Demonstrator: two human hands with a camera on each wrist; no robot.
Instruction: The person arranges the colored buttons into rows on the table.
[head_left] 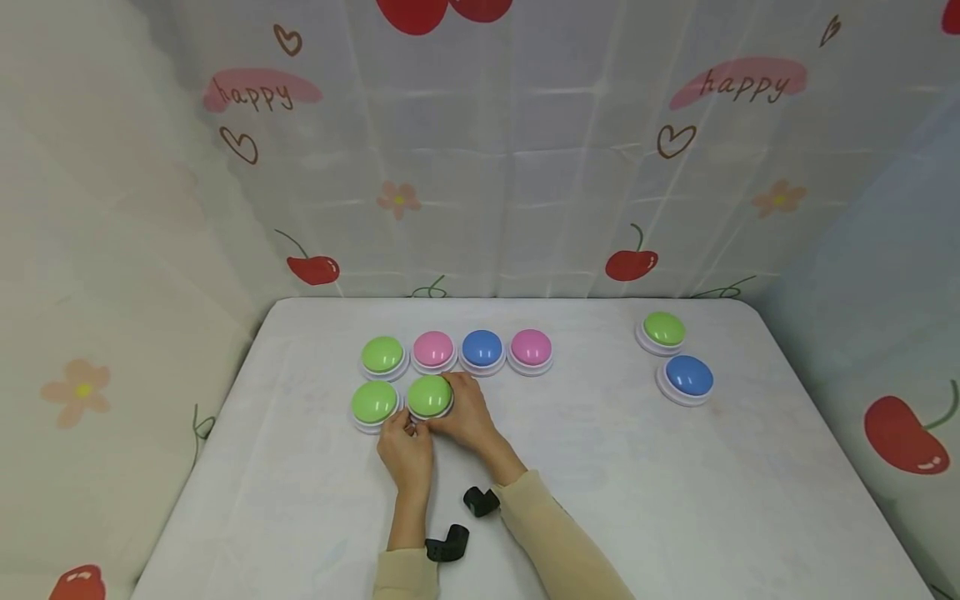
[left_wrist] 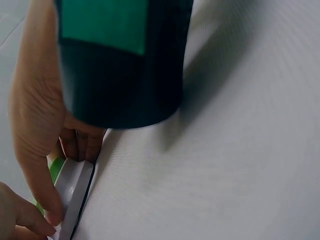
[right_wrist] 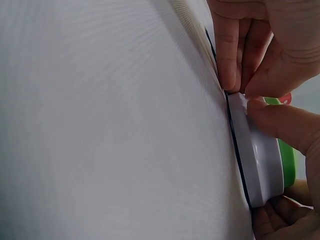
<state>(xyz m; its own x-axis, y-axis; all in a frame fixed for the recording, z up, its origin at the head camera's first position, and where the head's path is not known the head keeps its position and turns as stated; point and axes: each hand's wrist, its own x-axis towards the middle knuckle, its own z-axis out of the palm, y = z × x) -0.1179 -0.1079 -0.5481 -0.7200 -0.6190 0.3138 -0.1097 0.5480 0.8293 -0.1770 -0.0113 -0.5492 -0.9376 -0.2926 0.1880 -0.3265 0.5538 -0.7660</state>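
A green push button (head_left: 430,395) with a domed top and white round base sits on the table in the front row. My right hand (head_left: 468,417) grips its base, thumb at the front and fingers round the right side. My left hand (head_left: 407,454) has curled fingertips and thumb at the left edge of that base, seen closely in the right wrist view. The left wrist view catches the white base (left_wrist: 75,185) edge-on under the right thumb. Just left of it stands another green button (head_left: 374,402), partly covered by the left fingers.
Behind runs a row: a green button (head_left: 382,355), a pink one (head_left: 432,350), a blue one (head_left: 482,348) and another pink one (head_left: 531,348). At the far right stand a green button (head_left: 664,330) and a blue button (head_left: 688,377). A white cloth covers the table (head_left: 637,483).
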